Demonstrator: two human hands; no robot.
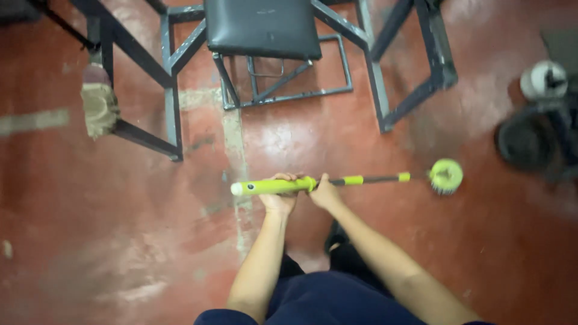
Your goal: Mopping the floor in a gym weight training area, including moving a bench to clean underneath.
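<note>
Both hands grip a lime-green brush tool held level above the red floor. Left hand curls shut around the thick green handle, and right hand closes on it just beside, nearer the dark shaft. Its round bristled head juts out to the right, well apart from both hands. A black stool stands beyond, inside a grey metal frame.

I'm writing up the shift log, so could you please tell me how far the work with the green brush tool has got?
Done: nothing shows as finished. In hand: the left hand and right hand both grip the lime-green long-handled brush tool, held level, its round brush head off the worn red floor. Left: cannot be judged from this view.
</note>
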